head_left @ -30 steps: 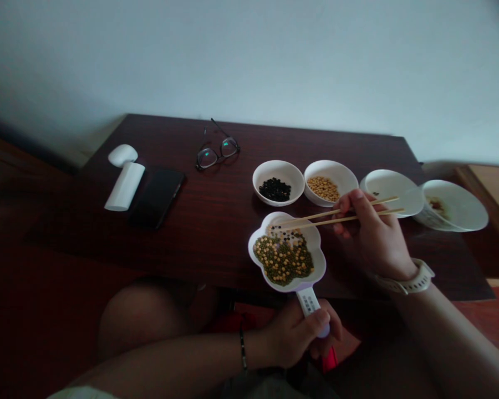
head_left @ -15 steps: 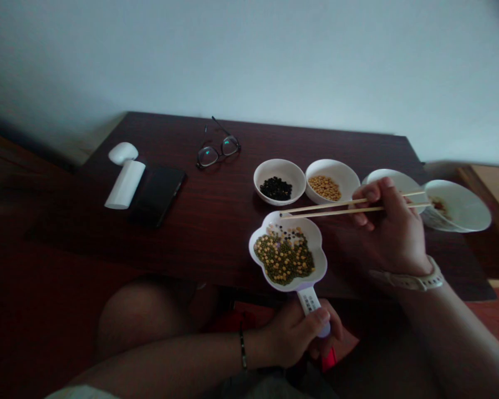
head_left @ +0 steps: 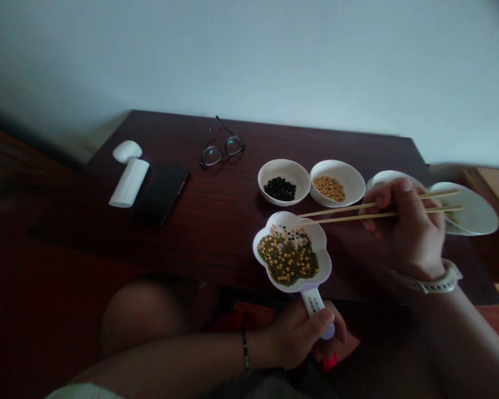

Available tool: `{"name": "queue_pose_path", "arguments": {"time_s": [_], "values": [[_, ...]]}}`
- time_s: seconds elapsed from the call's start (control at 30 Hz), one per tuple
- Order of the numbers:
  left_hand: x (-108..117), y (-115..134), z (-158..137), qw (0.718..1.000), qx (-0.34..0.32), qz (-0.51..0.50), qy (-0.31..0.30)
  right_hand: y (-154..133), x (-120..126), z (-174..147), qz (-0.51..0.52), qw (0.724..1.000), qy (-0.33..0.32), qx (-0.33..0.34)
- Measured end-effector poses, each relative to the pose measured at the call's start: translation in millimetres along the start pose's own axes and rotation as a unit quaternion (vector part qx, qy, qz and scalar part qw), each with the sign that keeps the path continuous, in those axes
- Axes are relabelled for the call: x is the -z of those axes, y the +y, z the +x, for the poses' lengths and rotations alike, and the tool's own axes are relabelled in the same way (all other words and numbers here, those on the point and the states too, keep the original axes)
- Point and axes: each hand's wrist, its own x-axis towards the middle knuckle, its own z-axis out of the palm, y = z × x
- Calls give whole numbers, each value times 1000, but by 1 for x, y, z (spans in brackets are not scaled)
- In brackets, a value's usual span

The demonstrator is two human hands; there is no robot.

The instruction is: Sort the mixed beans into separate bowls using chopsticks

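The right hand [head_left: 416,233], pinching chopsticks [head_left: 341,219], hides much of a white bowl [head_left: 386,176] toward the right edge of the dark tabletop [head_left: 216,221]. The left hand [head_left: 293,335] clasps a scoop [head_left: 323,260] of beans [head_left: 289,266] at the front edge, pale wall [head_left: 249,55] behind.

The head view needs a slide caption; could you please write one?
Left hand holds a flower-shaped scoop of mixed beans; right hand holds pale chopsticks over it.

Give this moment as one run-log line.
left grip: scoop by handle | right grip: chopsticks, tips over scoop's far side, contact unclear | beyond scoop: black-bean bowl, yellow-bean bowl
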Motion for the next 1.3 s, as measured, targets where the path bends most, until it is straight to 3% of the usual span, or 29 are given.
{"name": "queue_pose_path", "arguments": {"time_s": [0.23, 0.57, 1.3], "values": [[1, -4, 1, 1000, -6, 3, -4, 3, 3, -6, -42, 997, -35, -50], [-1, -2, 2, 1000, 4, 8, 0, 5, 3, -7, -60, 995, -59, -53], [-5, -5, 4, 1000, -12, -3, -5, 9, 1, -4, 8, 989, -93, -112]]}}
